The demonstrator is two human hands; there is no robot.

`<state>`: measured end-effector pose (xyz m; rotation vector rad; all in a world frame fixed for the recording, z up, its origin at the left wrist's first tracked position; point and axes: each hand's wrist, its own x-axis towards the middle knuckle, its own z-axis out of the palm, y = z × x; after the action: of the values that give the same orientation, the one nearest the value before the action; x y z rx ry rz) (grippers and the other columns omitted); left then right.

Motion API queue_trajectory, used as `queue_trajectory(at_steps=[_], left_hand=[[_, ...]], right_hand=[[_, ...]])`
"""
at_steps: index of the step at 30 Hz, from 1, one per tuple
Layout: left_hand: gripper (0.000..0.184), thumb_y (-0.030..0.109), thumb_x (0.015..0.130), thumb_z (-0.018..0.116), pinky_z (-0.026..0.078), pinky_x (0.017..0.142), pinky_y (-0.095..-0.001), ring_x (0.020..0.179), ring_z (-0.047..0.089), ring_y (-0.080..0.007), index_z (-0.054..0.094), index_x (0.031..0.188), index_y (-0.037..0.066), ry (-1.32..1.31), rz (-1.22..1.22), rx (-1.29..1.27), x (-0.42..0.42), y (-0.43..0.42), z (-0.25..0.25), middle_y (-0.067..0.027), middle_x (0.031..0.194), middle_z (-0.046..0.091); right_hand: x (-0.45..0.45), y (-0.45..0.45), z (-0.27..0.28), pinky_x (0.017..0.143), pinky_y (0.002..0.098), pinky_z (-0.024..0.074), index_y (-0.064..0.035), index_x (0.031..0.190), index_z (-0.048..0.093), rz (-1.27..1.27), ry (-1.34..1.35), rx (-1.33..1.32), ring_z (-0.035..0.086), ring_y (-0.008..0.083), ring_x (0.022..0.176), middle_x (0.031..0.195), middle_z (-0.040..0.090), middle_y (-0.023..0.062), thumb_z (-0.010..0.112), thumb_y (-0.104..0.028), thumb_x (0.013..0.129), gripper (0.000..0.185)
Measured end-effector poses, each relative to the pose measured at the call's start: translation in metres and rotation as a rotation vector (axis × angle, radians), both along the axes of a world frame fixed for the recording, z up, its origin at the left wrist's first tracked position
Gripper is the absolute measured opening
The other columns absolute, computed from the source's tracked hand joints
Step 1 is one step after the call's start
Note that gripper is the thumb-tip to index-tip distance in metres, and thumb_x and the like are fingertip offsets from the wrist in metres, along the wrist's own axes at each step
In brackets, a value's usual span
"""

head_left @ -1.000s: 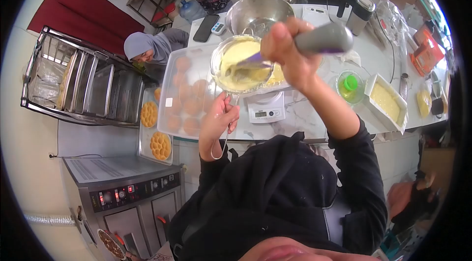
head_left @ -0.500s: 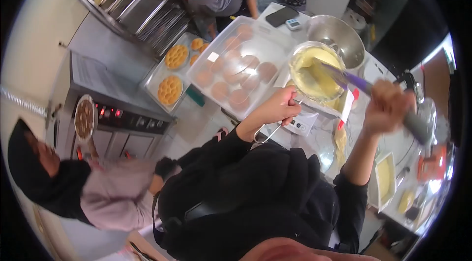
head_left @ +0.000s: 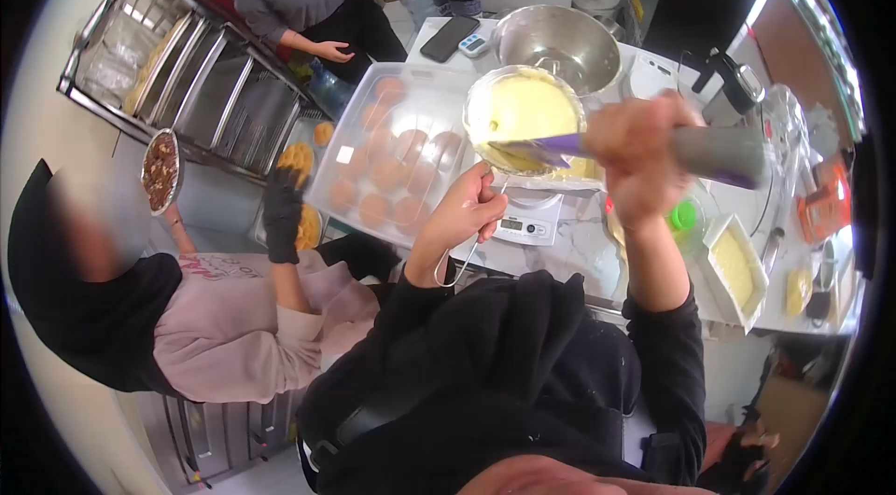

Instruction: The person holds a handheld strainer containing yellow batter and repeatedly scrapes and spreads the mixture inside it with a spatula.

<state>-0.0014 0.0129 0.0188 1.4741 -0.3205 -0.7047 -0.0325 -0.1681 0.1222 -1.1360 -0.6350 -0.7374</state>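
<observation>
My right hand (head_left: pixel 644 140) is wrapped round the grey handle of a purple spatula (head_left: pixel 546 148), whose blade dips into yellow batter (head_left: pixel 527 108). The batter sits in a round, wire-handled bowl (head_left: pixel 478 136); whether it is a sieve I cannot tell. My left hand (head_left: pixel 471 210) is closed on the bowl's wire handle (head_left: pixel 455 273), the end loop showing below the fingers. Underneath the bowl, a white-edged container with more yellow batter (head_left: pixel 586 168) rests on a white digital scale (head_left: pixel 527 226).
Left of the bowl stands a clear plastic box (head_left: pixel 327 159) with round brown items. A steel mixing bowl (head_left: pixel 560 42), phone (head_left: pixel 450 38) and timer (head_left: pixel 474 45) lie beyond. A lined batter tin (head_left: pixel 733 271) sits right. One co-worker (head_left: pixel 233 308) holds a topped pie; another person (head_left: pixel 303 0) stands behind.
The spatula has swung from angled to nearly level, its blade now at the bowl's near side. My view has shifted right. The left co-worker's gloved hand has reached to the baked goods.
</observation>
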Motion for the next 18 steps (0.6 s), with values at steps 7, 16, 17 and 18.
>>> queue_trajectory(at_steps=[7,16,17,18], left_hand=[[0.055,0.007,0.077,0.051,0.029,0.034,-0.0188,0.038,0.037,-0.0065,0.020,0.120,-0.008,0.031,-0.056,0.027,-0.002,0.000,0.003,-0.0003,0.053,0.040],[0.023,0.004,0.079,0.047,0.028,0.031,-0.0186,0.033,0.036,-0.0070,0.031,0.096,0.003,0.050,-0.120,0.050,-0.001,-0.006,-0.006,-0.0003,0.051,0.038],[0.022,0.004,0.079,0.048,0.028,0.031,-0.0186,0.033,0.036,-0.0071,0.031,0.094,0.003,0.034,-0.112,0.042,0.003,-0.007,-0.009,-0.0002,0.051,0.038],[0.021,0.004,0.079,0.048,0.028,0.031,-0.0186,0.033,0.035,-0.0071,0.031,0.092,0.004,0.026,-0.105,0.037,0.004,-0.007,-0.013,-0.0002,0.051,0.037]], right_hand=[[0.005,-0.004,0.012,0.038,0.0248,0.0241,-0.0075,0.059,0.033,-0.262,0.042,0.187,0.025,0.0077,0.037,0.044,0.029,-0.0009,0.039,-0.012,0.089,0.031],[0.018,-0.002,0.010,0.037,0.0214,0.0263,-0.0059,0.058,0.039,-0.461,0.038,0.154,0.035,0.0055,0.039,0.045,0.039,-0.0009,0.049,-0.011,0.085,0.029],[0.008,0.003,0.023,0.037,0.0211,0.0256,-0.0059,0.056,0.040,-0.487,0.021,0.155,0.034,0.0048,0.039,0.045,0.039,-0.0015,0.050,-0.011,0.085,0.030],[-0.002,0.003,0.033,0.036,0.0210,0.0253,-0.0060,0.055,0.040,-0.457,0.008,0.107,0.034,0.0045,0.038,0.045,0.039,-0.0024,0.052,-0.011,0.084,0.031]])
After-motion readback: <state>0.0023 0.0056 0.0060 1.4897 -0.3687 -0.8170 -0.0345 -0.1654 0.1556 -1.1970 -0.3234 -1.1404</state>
